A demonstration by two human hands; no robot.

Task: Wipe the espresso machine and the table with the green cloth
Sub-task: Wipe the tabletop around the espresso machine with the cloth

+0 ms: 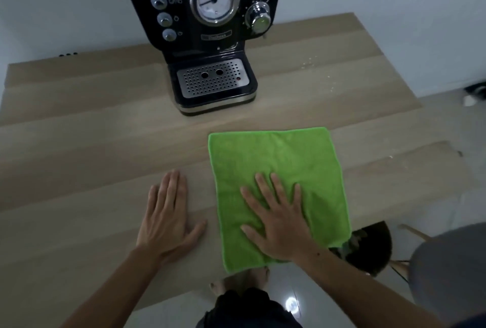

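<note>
I am pressing my flat, spread right hand [278,222] on the cloth [278,169] at lower centre of the counter [79,143], left hand [168,217] flat beside it, holding nothing, probably about to wipe toward the machine [205,25] at top.

Green cloth [278,169] spread flat at table [79,143] near edge, black espresso machine [207,38] upright behind

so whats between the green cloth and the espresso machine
Nothing; the head view shows only bare wooden table between the green cloth and the espresso machine.
</note>
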